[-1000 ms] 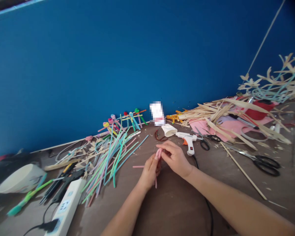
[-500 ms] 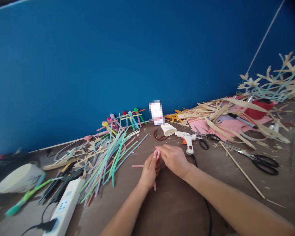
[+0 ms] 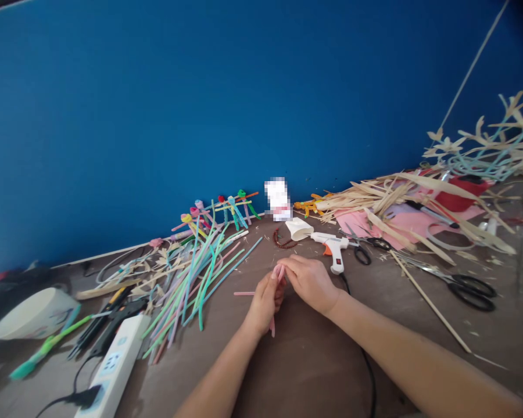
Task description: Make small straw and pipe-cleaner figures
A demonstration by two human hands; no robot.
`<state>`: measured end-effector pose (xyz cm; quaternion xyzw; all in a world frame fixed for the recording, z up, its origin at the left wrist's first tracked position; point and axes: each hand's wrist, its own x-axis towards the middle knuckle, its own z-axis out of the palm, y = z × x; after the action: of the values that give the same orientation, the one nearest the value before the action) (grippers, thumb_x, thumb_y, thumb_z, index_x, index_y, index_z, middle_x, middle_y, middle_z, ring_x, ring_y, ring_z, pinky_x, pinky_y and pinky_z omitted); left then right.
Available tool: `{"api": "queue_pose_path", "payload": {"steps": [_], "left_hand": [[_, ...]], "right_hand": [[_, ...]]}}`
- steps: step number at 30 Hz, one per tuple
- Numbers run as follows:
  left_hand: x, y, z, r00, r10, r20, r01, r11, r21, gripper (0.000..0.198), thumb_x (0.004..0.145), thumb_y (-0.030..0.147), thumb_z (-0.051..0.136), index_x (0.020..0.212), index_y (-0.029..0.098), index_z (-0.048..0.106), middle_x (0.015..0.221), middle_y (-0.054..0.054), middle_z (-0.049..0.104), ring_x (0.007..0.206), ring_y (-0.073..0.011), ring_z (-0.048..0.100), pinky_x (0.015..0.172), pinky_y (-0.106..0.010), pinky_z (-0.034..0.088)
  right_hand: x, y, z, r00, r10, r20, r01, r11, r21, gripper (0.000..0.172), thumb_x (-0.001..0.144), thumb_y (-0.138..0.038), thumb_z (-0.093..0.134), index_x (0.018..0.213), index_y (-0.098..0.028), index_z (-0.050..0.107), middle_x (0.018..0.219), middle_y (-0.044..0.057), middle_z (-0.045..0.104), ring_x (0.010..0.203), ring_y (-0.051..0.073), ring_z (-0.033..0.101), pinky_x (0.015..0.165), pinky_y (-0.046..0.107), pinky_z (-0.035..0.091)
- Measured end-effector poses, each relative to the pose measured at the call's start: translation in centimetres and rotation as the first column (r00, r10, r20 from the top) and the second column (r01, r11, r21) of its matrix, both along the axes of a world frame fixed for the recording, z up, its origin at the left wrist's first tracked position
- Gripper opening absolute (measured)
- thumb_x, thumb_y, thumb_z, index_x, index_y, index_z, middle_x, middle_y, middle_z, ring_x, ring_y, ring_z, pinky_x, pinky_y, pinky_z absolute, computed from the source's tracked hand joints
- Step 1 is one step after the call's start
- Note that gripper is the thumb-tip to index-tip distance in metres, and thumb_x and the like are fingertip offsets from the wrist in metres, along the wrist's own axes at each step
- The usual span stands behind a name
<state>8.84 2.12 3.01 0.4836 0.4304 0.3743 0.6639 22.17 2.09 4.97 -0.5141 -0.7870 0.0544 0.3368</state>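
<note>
A thin pink pipe cleaner (image 3: pixel 279 273) is bent into a narrow loop at the top, with one end reaching left (image 3: pixel 244 293) and another hanging below. My left hand (image 3: pixel 265 303) wraps around it. My right hand (image 3: pixel 308 284) pinches its upper bend from the right, and the fingers of both hands meet there. Part of the stem is hidden inside my left hand. Just beyond my hands lie a white hot glue gun (image 3: pixel 332 248) and a dark bead string (image 3: pixel 281 241).
A heap of pastel pipe cleaners (image 3: pixel 192 293) lies left of my hands, with small finished pieces (image 3: pixel 218 212) against the blue wall. Dried palm strips (image 3: pixel 375 200), pink paper (image 3: pixel 401 220), scissors (image 3: pixel 470 293), a white power strip (image 3: pixel 113 360) and a black cable (image 3: pixel 366 360) surround me.
The view has shifted very slightly. Both hands stay close together on the pink pipe cleaner, with only a small change in their grip.
</note>
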Motion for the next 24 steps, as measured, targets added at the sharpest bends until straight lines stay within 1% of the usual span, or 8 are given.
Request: {"api": "queue_pose_path", "payload": {"steps": [3,6,9,14,19,24], "left_hand": [[-0.09,0.13,0.1,0.998,-0.064,0.013,0.064,0.998,-0.023,0.037,0.076,0.052,0.034,0.073,0.016,0.042,0.051,0.008,0.023,0.038,-0.0029,0.013,0.035,-0.015,0.008],[-0.11,0.19,0.2,0.994,-0.105,0.008,0.105,0.994,-0.031,0.024,0.075,0.041,0.04,0.075,0.017,0.042,0.052,0.008,0.025,0.038,-0.0029,0.013,0.035,-0.015,0.007],[-0.14,0.18,0.2,0.994,-0.112,0.002,0.112,0.993,-0.027,0.015,0.072,0.032,0.042,0.075,0.018,0.042,0.052,0.008,0.024,0.037,-0.003,0.014,0.035,-0.015,0.007],[-0.18,0.09,0.12,0.995,-0.098,-0.006,0.098,0.995,-0.013,0.014,0.072,0.032,0.04,0.071,0.018,0.039,0.051,0.009,0.023,0.037,-0.0032,0.014,0.035,-0.015,0.008],[-0.11,0.06,0.03,0.996,-0.084,-0.001,0.084,0.996,0.0,0.012,0.072,0.029,0.04,0.068,0.018,0.037,0.05,0.009,0.024,0.038,-0.0031,0.013,0.035,-0.015,0.007],[-0.14,0.0,-0.1,0.996,-0.09,-0.016,0.09,0.995,0.034,0.013,0.074,0.028,0.038,0.066,0.018,0.035,0.05,0.008,0.024,0.039,-0.0036,0.014,0.035,-0.016,0.008]], "right_hand": [[0.09,0.06,-0.05,1.0,-0.006,-0.016,0.006,1.0,-0.016,0.019,0.083,-0.017,0.04,0.088,-0.02,0.058,0.076,0.002,0.059,0.071,0.012,0.054,0.061,0.02,0.034],[0.18,0.13,-0.12,1.0,0.003,-0.026,-0.004,1.0,-0.013,0.019,0.083,-0.018,0.039,0.088,-0.021,0.058,0.075,0.002,0.058,0.07,0.012,0.054,0.061,0.02,0.034],[0.2,0.14,-0.17,0.999,0.018,-0.028,-0.019,1.0,-0.005,0.019,0.083,-0.018,0.039,0.088,-0.02,0.058,0.075,0.001,0.058,0.07,0.011,0.053,0.061,0.02,0.034],[0.1,-0.01,-0.03,1.0,0.025,-0.015,-0.025,1.0,0.011,0.02,0.083,-0.018,0.039,0.089,-0.021,0.058,0.075,0.002,0.058,0.069,0.011,0.053,0.06,0.02,0.033],[0.03,-0.1,0.08,1.0,0.019,0.014,-0.019,1.0,0.003,0.02,0.084,-0.018,0.038,0.087,-0.021,0.058,0.073,0.001,0.057,0.067,0.011,0.053,0.059,0.021,0.032],[0.11,0.02,-0.11,1.0,0.016,0.006,-0.016,1.0,-0.017,0.019,0.083,-0.017,0.039,0.084,-0.021,0.057,0.073,0.0,0.057,0.068,0.011,0.053,0.06,0.021,0.032]]}}
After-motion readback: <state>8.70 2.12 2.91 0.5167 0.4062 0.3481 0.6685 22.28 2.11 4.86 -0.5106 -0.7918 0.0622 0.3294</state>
